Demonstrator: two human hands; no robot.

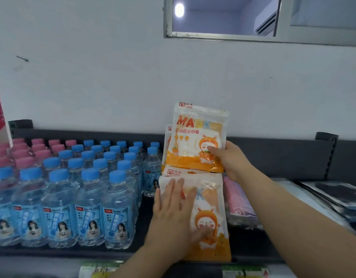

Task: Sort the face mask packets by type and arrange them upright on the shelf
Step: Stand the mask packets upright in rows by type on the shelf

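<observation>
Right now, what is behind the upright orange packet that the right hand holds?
Behind the upright orange packet, held by the right hand, the left edge of a second orange packet shows. The rest is covered, so how many stand there cannot be told.

Shelf (273, 151) left end: blue-capped bottles (60, 207) and pink-capped bottles (38, 151) standing in rows.
Middle: flat orange packet (210, 213) lying frontward, upright orange packets (195, 137) standing behind.
Right end: pink packet (237, 201) and dark packets (333, 195) lying flat.
</observation>
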